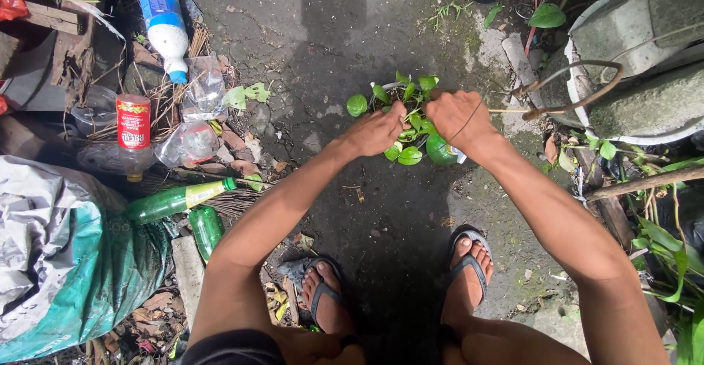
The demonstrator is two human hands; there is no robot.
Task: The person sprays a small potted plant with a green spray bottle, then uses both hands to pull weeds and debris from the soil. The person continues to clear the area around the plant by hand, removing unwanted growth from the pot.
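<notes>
From the head camera I looked straight down at a small leafy plant (405, 119) on the cracked concrete ground (323, 57), toward twelve o'clock from my sandalled feet (400, 281), with its container mostly hidden under the leaves and my hands so that only a green curve showed at its five o'clock edge. My left hand (378, 130) reached in from eight o'clock, fingers bunched together among the leaves, though I could not tell what they pinched. My right hand (456, 116) was curled closed at the plant's three o'clock side over a thin dark wire (469, 119), its fingertips hidden.
</notes>
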